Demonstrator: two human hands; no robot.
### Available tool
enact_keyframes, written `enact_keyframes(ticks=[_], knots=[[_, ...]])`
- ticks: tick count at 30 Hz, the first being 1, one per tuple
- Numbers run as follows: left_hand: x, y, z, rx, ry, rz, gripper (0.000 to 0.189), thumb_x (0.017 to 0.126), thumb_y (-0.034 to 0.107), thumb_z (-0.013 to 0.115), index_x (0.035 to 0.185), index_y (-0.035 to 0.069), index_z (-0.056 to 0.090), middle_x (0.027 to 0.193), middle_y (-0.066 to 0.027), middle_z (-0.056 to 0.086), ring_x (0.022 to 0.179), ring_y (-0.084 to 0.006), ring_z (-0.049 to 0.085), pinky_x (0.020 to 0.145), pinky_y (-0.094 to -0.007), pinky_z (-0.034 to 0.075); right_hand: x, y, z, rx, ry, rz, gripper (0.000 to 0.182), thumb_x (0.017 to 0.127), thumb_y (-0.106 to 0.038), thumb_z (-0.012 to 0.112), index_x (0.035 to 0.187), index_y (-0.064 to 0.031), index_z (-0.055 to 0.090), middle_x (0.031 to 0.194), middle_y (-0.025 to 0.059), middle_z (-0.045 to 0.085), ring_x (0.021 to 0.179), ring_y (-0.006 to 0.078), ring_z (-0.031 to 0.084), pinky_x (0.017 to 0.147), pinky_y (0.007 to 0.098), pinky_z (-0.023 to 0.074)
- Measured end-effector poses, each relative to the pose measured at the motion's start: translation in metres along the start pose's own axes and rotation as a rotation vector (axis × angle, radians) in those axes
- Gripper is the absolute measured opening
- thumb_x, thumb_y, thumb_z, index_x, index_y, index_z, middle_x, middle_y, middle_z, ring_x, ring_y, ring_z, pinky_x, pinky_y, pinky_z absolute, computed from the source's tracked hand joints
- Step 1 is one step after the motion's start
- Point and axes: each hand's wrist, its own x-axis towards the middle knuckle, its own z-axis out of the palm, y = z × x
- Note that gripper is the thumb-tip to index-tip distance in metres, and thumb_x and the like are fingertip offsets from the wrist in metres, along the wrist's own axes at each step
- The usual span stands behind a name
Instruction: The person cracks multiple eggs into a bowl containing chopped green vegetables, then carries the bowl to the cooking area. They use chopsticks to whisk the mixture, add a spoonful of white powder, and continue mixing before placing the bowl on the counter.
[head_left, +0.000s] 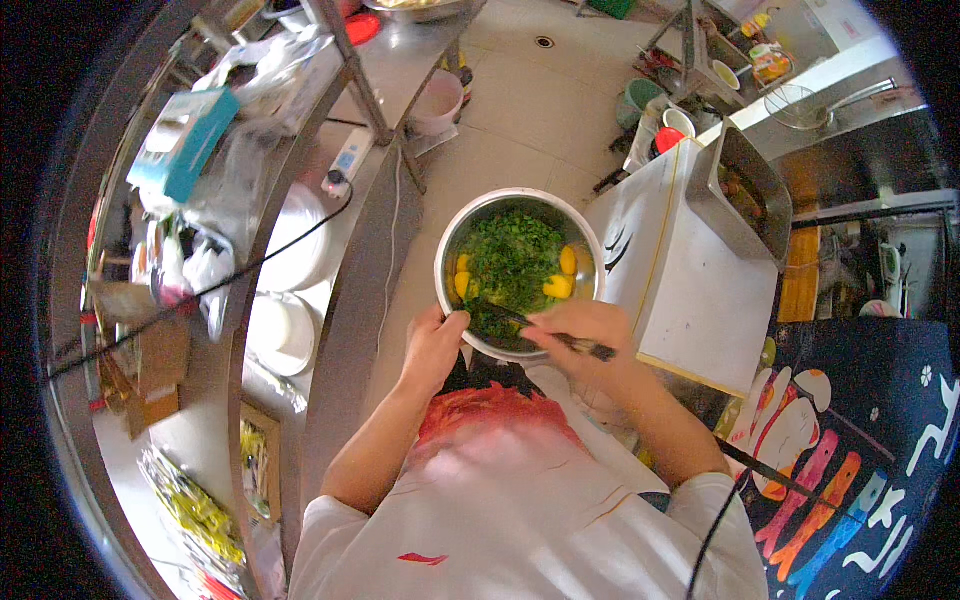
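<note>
A round stainless steel bowl (445, 234) is held up in front of my body. Chopped green leaves (510, 244) fill much of it, and several yellow egg yolks (557, 286) lie around them near the wall. My left hand (437, 337) grips the bowl's near left rim, thumb on top. In my right hand (585, 337), blurred, are dark chopsticks (555, 334), whose tips reach into the greens at the near side of the bowl.
Steel shelving (341, 300) on the left bears a teal box (196, 142), plastic bags and white round containers. To the right stands a white cabinet (697, 300) with a deep metal pan (705, 180) on it. A pink bucket (437, 101) and a floor drain (544, 43) are farther off.
</note>
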Motion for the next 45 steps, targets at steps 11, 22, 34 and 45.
enact_keyframes(ticks=[11,22,34,45], knots=[[0.113,0.071,0.029,0.047,-0.193,0.023,0.018,0.09,0.012,0.056,0.09,-0.003,0.066,0.078,-0.002,0.063,0.07,-0.0104,0.059,0.062,-0.0303,0.049,0.079,0.047,-0.023,-0.093,0.087,0.151,0.006,0.085,-0.004,0.074,0.09,-0.0027,0.075,0.087,0.0126,0.074,0.081,0.0238,0.072,0.074,0.0341,0.0556],[0.214,0.143,0.027,0.256,-0.176,0.084,0.024,0.085,0.019,0.061,0.081,-0.004,0.064,0.065,-0.0086,0.062,0.062,-0.0157,0.059,0.058,-0.035,0.048,0.192,0.091,-0.028,-0.111,0.202,0.169,0.005,0.082,-0.003,0.079,0.086,-0.0022,0.076,0.085,0.0109,0.075,0.079,0.0172,0.071,0.073,0.028,0.0539],[0.288,0.185,0.063,0.158,-0.143,0.054,0.02,0.087,0.015,0.059,0.084,-0.003,0.064,0.071,-0.0045,0.063,0.064,-0.0119,0.057,0.059,-0.032,0.047,0.293,0.178,-0.081,-0.039,0.225,0.258,0.007,0.081,-0.004,0.078,0.085,-0.0017,0.072,0.086,0.0122,0.074,0.079,0.0228,0.072,0.072,0.0344,0.0559],[0.344,0.263,0.142,-0.007,-0.049,-0.013,0.018,0.089,0.012,0.057,0.091,-0.003,0.065,0.078,-0.0014,0.063,0.072,-0.0101,0.059,0.067,-0.0302,0.052,0.366,0.25,-0.199,-0.048,0.197,0.067,0.005,0.082,-0.003,0.078,0.085,-0.0026,0.074,0.087,0.0131,0.075,0.079,0.0202,0.073,0.073,0.0309,0.056]])
